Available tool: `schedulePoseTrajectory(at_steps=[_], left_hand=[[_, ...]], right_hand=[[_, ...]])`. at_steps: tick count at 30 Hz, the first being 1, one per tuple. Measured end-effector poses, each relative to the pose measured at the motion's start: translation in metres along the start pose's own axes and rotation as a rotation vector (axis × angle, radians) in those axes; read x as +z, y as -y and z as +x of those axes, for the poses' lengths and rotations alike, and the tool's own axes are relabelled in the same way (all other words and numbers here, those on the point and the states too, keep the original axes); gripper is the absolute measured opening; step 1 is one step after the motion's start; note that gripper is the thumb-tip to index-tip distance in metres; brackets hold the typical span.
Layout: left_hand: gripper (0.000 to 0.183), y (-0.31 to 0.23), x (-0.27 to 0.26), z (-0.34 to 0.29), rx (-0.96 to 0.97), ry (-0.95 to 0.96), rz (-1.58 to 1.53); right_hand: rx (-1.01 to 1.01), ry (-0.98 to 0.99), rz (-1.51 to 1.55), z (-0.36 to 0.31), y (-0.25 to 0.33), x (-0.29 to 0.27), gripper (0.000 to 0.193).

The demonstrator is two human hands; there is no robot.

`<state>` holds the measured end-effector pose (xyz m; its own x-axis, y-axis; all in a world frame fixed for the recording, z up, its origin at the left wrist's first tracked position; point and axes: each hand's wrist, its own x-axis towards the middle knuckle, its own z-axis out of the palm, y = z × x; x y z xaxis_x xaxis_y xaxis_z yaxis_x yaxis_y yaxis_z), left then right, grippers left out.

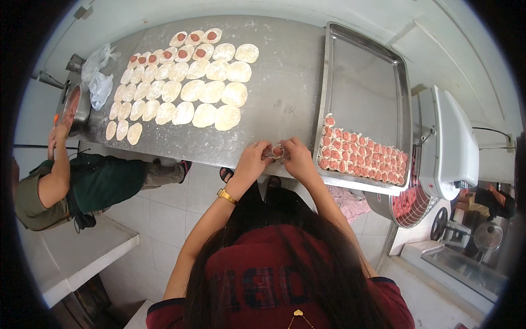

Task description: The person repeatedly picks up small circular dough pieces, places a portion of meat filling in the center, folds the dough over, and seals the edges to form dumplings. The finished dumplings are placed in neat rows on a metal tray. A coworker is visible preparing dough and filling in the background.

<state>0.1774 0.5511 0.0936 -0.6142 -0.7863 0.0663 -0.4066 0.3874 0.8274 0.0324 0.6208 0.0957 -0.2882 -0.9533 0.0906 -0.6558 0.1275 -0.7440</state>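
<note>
Above the table's near edge, my left hand [253, 159] and my right hand [299, 158] pinch the sides of an open-topped dumpling [278, 151]. Its pink meat filling shows in the middle of the pale wrapper. To the right, a deep metal tray [323, 93] holds packed rows of similar dumplings [359, 154] in its near half. Flat round dough wrappers [205, 114] lie in rows on the left part of the steel table [282, 60]. Several wrappers at the far side bear a lump of meat filling [201, 53].
At the left a co-worker's hand [64, 125] is beside a metal bowl [82, 107] of meat. Plastic bags [101, 88] lie at the table's left end. A white machine [446, 148] stands right of the tray, with a basket-like container [410, 208] below it.
</note>
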Motion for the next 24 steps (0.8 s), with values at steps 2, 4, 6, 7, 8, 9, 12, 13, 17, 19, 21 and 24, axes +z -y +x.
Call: schedulePoseTrajectory(at_steps=[2,4,6,7,8,9,12,13,17,19,21,24], left_hand=[[0.021,-0.001,0.0,0.001,0.008,0.031,-0.047],[0.023,-0.003,0.002,0.002,-0.037,0.071,-0.007],[0.023,-0.003,0.002,0.001,-0.052,0.083,-0.01],[0.023,-0.001,0.003,0.0,-0.044,0.075,-0.034],[0.022,0.0,0.003,0.0,-0.036,0.068,-0.057],[0.022,0.0,0.003,-0.001,-0.036,0.046,-0.028],[0.023,0.0,0.003,-0.001,-0.026,0.0,0.025],[0.023,-0.001,0.004,-0.001,-0.015,-0.001,0.02],[0.024,-0.002,0.0,0.0,0.0,0.053,0.024],[0.024,-0.003,-0.001,-0.002,-0.03,0.053,-0.04],[0.023,-0.001,-0.003,-0.003,-0.034,0.048,-0.073],[0.02,0.006,-0.007,-0.006,-0.024,0.02,-0.047]], right_hand=[[0.014,0.039,0.006,-0.001,-0.002,0.002,0.026],[-0.012,0.023,0.045,0.0,-0.001,0.005,0.03],[-0.034,0.002,0.089,0.002,-0.001,0.005,0.03],[-0.045,-0.009,0.112,0.002,0.0,0.005,0.03],[-0.068,-0.056,0.065,0.002,0.001,0.005,0.031],[-0.089,-0.102,0.019,0.0,0.003,0.004,0.032],[-0.047,-0.038,0.055,-0.002,0.0,0.006,0.035],[-0.016,0.016,0.096,-0.002,-0.002,0.006,0.037],[-0.008,0.026,0.102,0.0,0.001,0.005,0.038],[0.045,0.031,0.12,0.0,0.012,0.0,0.037],[-0.076,-0.019,-0.016,-0.001,0.008,0.007,0.036],[-0.102,-0.014,-0.064,-0.002,0.0,0.016,0.033]])
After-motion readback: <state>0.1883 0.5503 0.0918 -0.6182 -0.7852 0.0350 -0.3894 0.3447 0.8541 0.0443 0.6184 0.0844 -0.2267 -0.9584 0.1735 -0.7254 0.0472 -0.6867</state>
